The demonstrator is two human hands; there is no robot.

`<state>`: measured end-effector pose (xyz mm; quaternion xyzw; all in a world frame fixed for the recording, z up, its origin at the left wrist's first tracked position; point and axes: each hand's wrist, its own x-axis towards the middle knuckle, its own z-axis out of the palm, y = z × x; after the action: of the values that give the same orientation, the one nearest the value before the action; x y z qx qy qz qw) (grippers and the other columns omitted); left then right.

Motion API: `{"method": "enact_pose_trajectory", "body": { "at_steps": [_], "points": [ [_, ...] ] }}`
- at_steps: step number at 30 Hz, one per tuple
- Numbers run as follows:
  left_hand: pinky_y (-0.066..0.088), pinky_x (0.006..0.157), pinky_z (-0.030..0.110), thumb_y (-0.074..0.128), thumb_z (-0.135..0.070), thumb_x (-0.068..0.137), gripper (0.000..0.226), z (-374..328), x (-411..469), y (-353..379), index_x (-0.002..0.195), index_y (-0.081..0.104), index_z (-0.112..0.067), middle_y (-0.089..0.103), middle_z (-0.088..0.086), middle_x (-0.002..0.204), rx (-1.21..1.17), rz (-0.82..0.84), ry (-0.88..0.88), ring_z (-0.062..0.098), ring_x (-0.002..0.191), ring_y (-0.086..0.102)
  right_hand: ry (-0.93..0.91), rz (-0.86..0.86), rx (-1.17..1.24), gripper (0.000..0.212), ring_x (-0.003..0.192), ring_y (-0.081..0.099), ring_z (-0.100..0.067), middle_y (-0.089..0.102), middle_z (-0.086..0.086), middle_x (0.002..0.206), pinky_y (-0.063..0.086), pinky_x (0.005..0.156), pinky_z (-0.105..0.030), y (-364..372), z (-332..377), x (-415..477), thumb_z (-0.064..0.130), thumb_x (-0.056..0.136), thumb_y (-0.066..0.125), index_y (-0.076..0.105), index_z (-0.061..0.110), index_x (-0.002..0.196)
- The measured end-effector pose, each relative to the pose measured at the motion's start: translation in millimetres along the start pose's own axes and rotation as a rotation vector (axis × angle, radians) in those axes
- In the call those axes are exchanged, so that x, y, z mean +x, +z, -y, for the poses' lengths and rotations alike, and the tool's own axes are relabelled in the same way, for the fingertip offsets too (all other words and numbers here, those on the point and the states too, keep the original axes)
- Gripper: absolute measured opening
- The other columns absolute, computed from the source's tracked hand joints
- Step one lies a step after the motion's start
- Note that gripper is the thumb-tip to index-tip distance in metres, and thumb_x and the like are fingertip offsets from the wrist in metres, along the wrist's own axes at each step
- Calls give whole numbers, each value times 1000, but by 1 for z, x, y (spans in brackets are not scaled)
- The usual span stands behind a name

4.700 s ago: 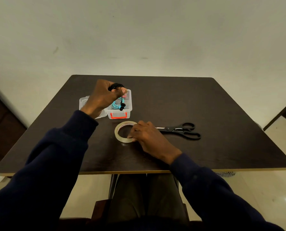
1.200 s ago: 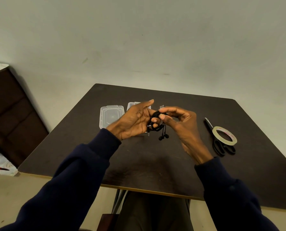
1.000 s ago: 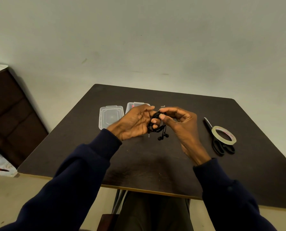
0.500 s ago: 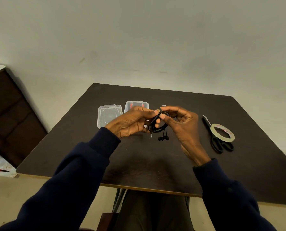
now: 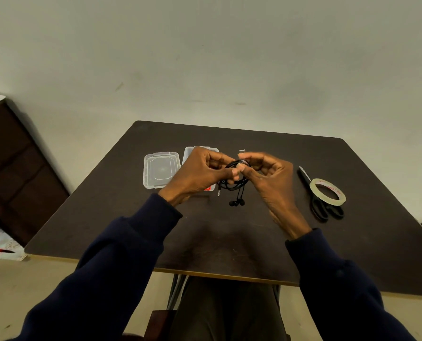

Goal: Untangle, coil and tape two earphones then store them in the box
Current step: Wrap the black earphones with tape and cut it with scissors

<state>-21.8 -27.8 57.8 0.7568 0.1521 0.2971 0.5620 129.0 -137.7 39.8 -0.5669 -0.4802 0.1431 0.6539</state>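
- the step in hand looks like binding the coiled black earphone [image 5: 234, 185] with a strip of tape, so the loops need to stay stacked and flat while the strip is wrapped.
- the left hand [image 5: 200, 171] pinches the coil at its upper left, thumb against curled fingers; a firm pinch here would stop the loops from springing apart.
- the right hand [image 5: 271, 175] pinches the top of the coil just beside the left thumb, its other fingers curled. a pale sliver at its fingertips may be tape, but it is too small to be sure.
- pressing the strip all the way round onto itself, clear of the hanging ends, should make it hold.
- the earphone is held in the air above the surface [image 5: 229, 242], in front of the clear box [image 5: 192, 151]. it is a thin black cord in a small round bundle, with two buds dangling below and the plug hanging at the left.
- the box is mostly hidden behind the left hand, so its contents cannot be told; its lid [image 5: 161, 169] lies just to its left.
- the tape roll [image 5: 312, 191] rests on the scissors [image 5: 325, 212], well to the right.
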Motion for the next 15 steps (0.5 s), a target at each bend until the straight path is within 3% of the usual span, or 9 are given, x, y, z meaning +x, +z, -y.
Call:
{"method": "enact_pose_trajectory", "body": {
  "at_steps": [5,8,12,15],
  "points": [
    [60,81,32,70,-14,91,20,5,-2,2,109,74,-6,78,9,90,73,-4,-4,27,83,75,-18,-55,-77,37,89,75,-13,77,-2,96,62,81,-28,3,0,0,13,82,83,74,12,118],
    [59,78,28,70,-15,91,20,5,-4,4,108,75,-5,77,14,89,4,-9,-50,24,81,73,-62,-80,-124,40,85,75,-12,77,1,90,62,76,-32,5,0,-2,13,82,84,70,19,119],
    [55,68,19,68,-14,93,15,0,-6,5,103,76,-6,76,12,85,-53,6,-97,16,74,70,-176,-112,-239,35,81,72,-10,72,2,89,61,69,-33,5,0,-5,16,84,82,57,20,107],
    [54,65,19,68,-15,93,15,-3,-6,5,103,76,-7,75,12,84,-58,10,-125,16,74,70,-302,-98,-372,20,81,66,-7,68,4,90,56,67,-24,3,0,-8,16,87,80,64,12,99]
  ]
}}
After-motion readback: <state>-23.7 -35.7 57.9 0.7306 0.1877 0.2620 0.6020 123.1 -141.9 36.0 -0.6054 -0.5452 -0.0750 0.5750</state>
